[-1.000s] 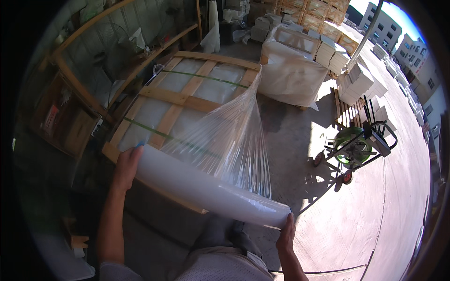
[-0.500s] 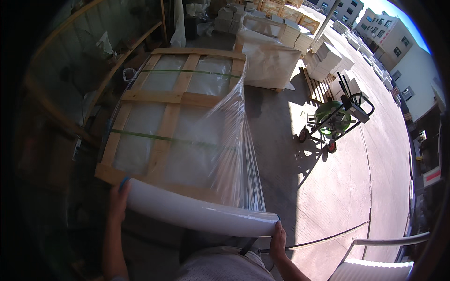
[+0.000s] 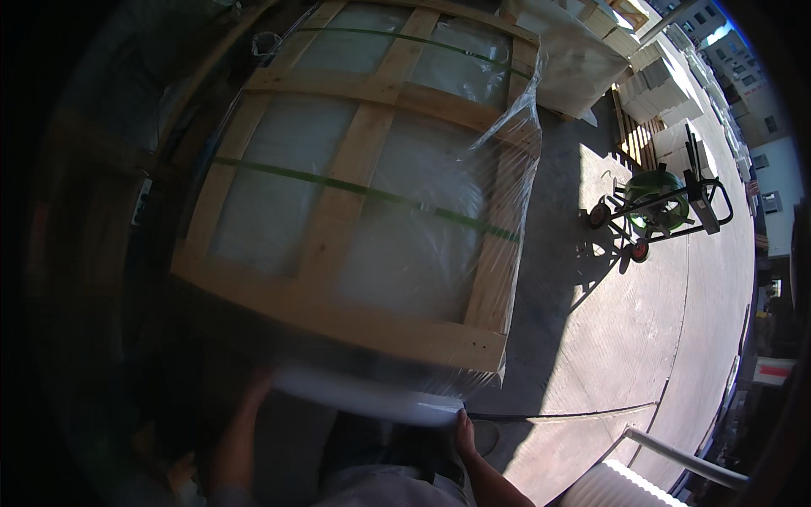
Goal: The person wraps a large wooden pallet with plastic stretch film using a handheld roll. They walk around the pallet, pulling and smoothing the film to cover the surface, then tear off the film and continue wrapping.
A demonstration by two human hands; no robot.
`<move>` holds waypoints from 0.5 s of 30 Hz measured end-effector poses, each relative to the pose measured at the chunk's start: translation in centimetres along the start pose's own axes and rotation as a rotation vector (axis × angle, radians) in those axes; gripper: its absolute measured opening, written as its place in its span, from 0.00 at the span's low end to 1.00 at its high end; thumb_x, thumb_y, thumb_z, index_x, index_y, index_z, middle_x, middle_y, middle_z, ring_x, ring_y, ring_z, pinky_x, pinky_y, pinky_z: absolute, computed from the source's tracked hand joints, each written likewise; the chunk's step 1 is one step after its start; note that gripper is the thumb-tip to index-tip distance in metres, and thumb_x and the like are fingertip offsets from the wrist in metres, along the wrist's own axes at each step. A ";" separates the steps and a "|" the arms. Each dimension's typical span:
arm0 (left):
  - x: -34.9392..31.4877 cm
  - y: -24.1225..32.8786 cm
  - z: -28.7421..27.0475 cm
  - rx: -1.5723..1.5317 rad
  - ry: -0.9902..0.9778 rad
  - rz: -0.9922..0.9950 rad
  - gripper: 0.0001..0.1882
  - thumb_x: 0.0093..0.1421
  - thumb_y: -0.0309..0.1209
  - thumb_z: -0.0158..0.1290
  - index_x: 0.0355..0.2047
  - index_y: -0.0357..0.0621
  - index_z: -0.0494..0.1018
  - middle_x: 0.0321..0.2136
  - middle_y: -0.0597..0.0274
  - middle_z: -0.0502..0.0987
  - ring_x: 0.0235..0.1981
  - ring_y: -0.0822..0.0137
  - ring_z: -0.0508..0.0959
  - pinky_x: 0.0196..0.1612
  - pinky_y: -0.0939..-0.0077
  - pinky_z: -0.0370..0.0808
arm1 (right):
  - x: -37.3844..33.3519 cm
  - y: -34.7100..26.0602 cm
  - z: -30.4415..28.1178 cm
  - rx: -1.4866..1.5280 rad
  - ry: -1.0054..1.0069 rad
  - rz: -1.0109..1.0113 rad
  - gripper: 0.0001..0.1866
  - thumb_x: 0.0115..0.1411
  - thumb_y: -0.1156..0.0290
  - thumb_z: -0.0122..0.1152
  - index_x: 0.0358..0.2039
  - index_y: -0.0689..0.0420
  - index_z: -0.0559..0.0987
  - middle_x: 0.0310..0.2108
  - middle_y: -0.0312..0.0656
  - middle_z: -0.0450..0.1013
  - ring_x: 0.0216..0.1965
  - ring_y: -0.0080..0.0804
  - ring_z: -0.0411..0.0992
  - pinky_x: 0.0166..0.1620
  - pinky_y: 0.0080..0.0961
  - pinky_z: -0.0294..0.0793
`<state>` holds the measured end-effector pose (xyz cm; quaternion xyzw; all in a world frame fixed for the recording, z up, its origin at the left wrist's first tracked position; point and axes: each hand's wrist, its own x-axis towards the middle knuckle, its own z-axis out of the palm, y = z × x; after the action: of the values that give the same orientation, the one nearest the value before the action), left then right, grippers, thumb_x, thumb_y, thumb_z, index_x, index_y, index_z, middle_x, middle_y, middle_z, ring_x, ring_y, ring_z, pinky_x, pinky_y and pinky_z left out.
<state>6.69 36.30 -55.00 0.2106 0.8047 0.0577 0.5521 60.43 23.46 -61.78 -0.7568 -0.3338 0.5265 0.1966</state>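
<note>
Low in front of my body I hold a roll of clear stretch film (image 3: 359,395) sideways, one hand at each end; it is smeared by motion. My left hand (image 3: 258,385) grips its left end, blurred and in shadow. At the right end, my right hand (image 3: 465,429) is closed around the roll's edge. Film runs from the roll up onto the near right corner of a large wooden crate (image 3: 422,338) and clings along its right side. Green straps (image 3: 363,189) cross the crate's top over pale, plastic-covered panels.
To the right, a wheeled strapping cart (image 3: 663,203) with a green coil stands in sunlight. Behind the crate is a film-covered stack (image 3: 566,59), beside white blocks (image 3: 659,89) on a pallet. A white corrugated object with a rail (image 3: 621,486) sits at the lower right.
The roll has moved lower and closer to my body, past the crate's near edge. Film that fanned out toward the roll now lies against the crate's right side. The view has shifted nearer the crate.
</note>
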 end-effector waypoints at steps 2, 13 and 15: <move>3.3 -1.5 1.0 0.027 0.016 0.110 0.35 0.55 0.49 0.60 0.55 0.37 0.68 0.50 0.51 0.74 0.52 0.59 0.73 0.54 0.66 0.68 | 2.3 1.7 1.2 0.004 -0.093 0.050 0.31 0.72 0.51 0.33 0.49 0.70 0.72 0.45 0.47 0.73 0.48 0.32 0.68 0.54 0.28 0.65; 17.5 -0.2 6.5 -0.160 0.104 0.564 0.40 0.52 0.54 0.59 0.58 0.37 0.66 0.52 0.47 0.73 0.53 0.53 0.73 0.55 0.61 0.70 | 12.4 6.2 1.8 0.275 -0.167 0.275 0.39 0.63 0.38 0.44 0.62 0.57 0.62 0.59 0.43 0.64 0.58 0.40 0.66 0.47 0.42 0.72; 19.3 0.3 7.1 -0.181 0.150 0.624 0.41 0.52 0.54 0.59 0.58 0.38 0.66 0.52 0.46 0.73 0.53 0.52 0.73 0.55 0.60 0.71 | 13.9 5.7 2.1 -0.253 -0.193 0.206 0.33 0.62 0.42 0.49 0.55 0.58 0.69 0.52 0.42 0.70 0.51 0.39 0.70 0.40 0.38 0.74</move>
<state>7.44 43.39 -74.32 0.3922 0.7313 0.3106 0.4636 63.29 29.24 -75.47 -0.7515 -0.3355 0.5680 0.0120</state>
